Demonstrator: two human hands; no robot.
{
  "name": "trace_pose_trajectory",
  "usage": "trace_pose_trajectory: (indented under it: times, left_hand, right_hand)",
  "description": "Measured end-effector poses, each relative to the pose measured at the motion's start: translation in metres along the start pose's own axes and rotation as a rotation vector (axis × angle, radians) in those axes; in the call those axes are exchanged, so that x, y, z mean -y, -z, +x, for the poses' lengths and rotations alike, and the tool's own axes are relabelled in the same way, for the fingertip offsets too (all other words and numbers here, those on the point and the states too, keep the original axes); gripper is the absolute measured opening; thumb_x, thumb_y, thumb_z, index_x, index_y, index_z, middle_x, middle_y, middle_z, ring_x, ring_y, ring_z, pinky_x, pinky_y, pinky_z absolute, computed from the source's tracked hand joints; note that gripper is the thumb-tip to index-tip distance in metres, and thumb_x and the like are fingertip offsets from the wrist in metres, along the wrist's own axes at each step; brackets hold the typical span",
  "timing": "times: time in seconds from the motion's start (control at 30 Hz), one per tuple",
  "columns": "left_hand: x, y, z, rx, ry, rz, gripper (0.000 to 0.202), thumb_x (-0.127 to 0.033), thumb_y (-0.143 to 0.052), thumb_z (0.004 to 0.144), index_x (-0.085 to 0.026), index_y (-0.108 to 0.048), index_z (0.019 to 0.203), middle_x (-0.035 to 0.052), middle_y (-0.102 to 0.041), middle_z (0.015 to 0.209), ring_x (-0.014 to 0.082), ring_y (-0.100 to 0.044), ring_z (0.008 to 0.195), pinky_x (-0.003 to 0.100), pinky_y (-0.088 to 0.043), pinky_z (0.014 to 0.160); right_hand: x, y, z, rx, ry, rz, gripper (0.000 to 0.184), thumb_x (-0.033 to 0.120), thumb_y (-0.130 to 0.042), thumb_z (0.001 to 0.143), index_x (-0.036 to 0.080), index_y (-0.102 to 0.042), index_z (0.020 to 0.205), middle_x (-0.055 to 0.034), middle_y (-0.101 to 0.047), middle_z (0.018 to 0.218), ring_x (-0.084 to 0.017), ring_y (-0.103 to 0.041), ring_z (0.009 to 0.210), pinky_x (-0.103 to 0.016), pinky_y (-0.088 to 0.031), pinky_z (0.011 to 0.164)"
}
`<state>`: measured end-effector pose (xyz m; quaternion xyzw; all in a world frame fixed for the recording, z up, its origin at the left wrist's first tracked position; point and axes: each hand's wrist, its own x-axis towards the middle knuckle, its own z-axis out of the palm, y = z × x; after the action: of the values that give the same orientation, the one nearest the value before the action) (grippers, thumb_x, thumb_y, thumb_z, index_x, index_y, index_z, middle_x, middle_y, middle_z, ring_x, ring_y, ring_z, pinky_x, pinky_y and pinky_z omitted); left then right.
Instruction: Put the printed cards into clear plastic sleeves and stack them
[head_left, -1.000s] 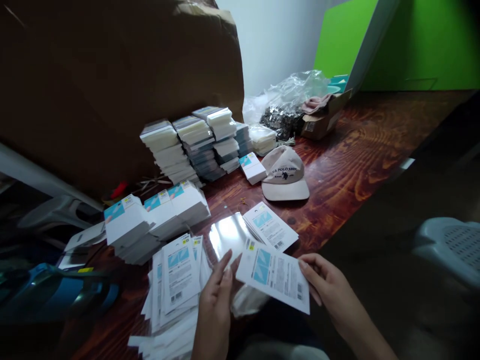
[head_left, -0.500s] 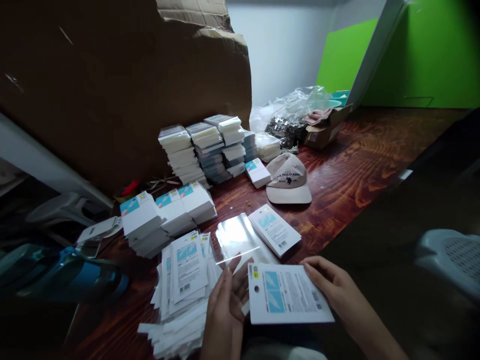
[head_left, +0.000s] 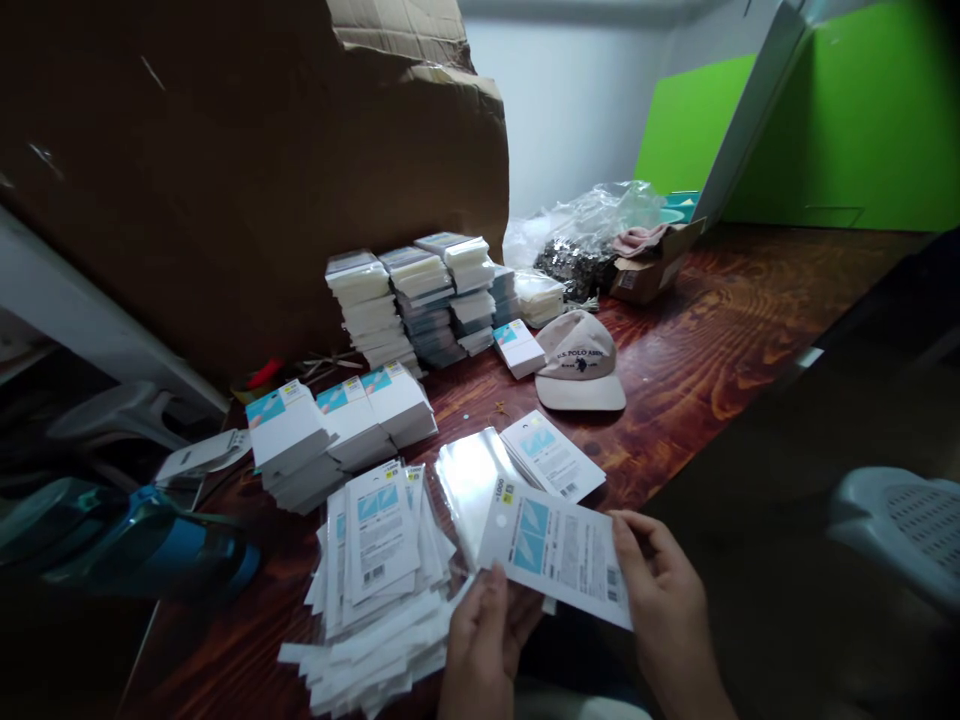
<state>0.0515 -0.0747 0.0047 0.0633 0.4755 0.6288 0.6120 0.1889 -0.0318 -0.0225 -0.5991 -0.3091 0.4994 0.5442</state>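
My right hand (head_left: 664, 590) pinches the right end of a white printed card (head_left: 559, 545) with blue pictures and a yellow mark. Under the card's lower left edge is my left hand (head_left: 487, 630), thumb on top and fingers partly hidden beneath. Whether a clear sleeve is also in it, I cannot tell. Just beyond the card lies a stack of shiny clear plastic sleeves (head_left: 472, 480), partly covered by it. More printed cards (head_left: 551, 455) are stacked to the right of the sleeves. Left of my hands is a loose pile of sleeved cards (head_left: 382, 540).
White card stacks (head_left: 289, 430) stand at the left. Taller stacks (head_left: 427, 300) rise behind, before a cardboard sheet (head_left: 300, 150). A cap (head_left: 577, 360) and an open box (head_left: 652, 265) lie farther right. A blue bottle (head_left: 150, 540) is at left, a stool (head_left: 900, 530) at right.
The card has tilted, its left end rising over the sleeves and its right end dropping. My left hand has moved right and its fingers have closed at the card's edge.
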Motion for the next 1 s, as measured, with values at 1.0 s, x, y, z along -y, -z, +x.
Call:
trace_pose_trajectory:
  times: [1.0]
  left_hand:
    - [-0.040,-0.017,0.018,-0.239,-0.191,-0.038,0.040,-0.034,-0.083,0.066,-0.018,-0.071,0.101,0.0049,-0.077,0.092,0.0190,-0.072,0.088,0.020,-0.058,0.072]
  right_hand:
    - [-0.001,-0.011,0.009,0.493,-0.184,0.183,0.031,0.044,-0.076,0.076,0.016,-0.062,0.074,0.0004,-0.064,0.053,-0.008,-0.056,0.042,-0.016,-0.041,0.045]
